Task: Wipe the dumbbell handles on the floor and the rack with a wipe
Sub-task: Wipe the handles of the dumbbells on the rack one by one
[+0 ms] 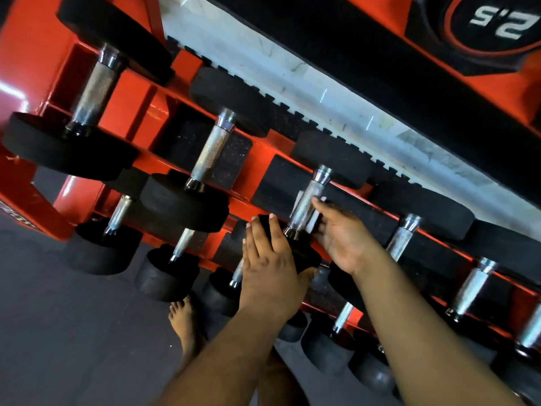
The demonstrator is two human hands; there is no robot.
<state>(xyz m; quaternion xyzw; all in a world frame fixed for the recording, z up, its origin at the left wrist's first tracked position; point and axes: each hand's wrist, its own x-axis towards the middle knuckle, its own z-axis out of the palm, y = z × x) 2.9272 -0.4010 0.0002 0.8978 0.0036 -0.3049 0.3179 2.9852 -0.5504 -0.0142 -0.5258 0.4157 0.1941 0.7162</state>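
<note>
An orange rack (126, 92) holds rows of black-headed dumbbells with knurled steel handles. On the upper tier, my right hand (342, 238) reaches up to the third dumbbell's handle (308, 200). Its fingers wrap a white wipe (313, 222) against the handle, and bits of the wipe show on both sides of the steel. My left hand (269, 268) lies flat with straight fingers on that same dumbbell's near black head (304, 253), thumb along its edge.
Neighbouring dumbbell handles (209, 153) (399, 240) sit close on either side. A lower tier carries smaller dumbbells (181, 247). My bare foot (183, 320) stands on the grey floor (58, 332) under the rack. A black 2.5 weight (497, 22) is at the top right.
</note>
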